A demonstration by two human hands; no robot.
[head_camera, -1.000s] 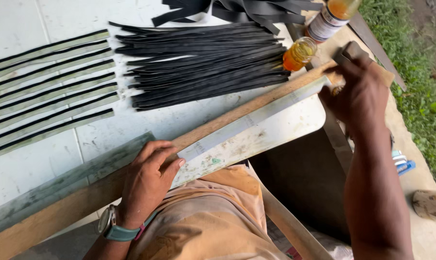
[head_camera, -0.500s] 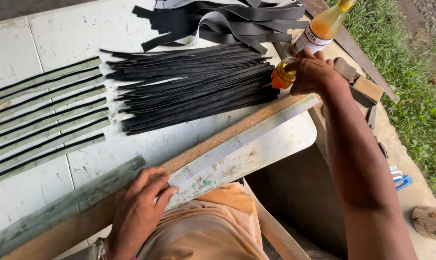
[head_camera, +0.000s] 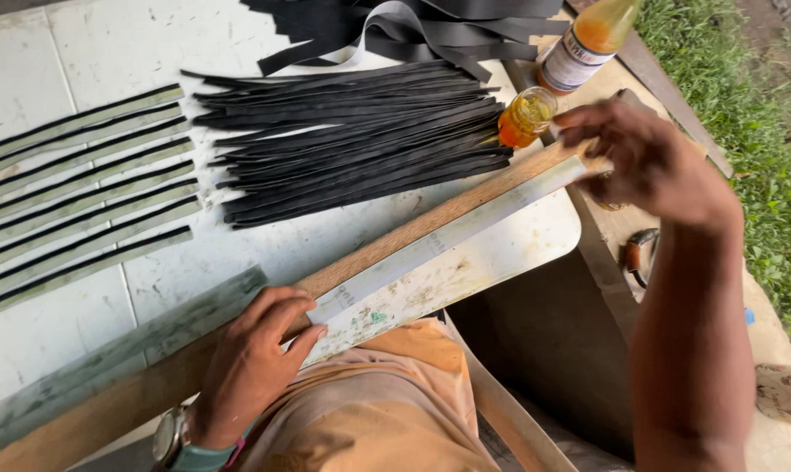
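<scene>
Fingers of the left hand were laid flat and pressed on a long pale strip, whose length ran up-right toward the right hand. Its loosely curled, empty fingers were held just beside a small amber jar.

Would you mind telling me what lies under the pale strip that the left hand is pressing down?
The pale strip lies along a wooden batten on the white table. The left hand covers its near end, hiding what is beneath there.
</scene>
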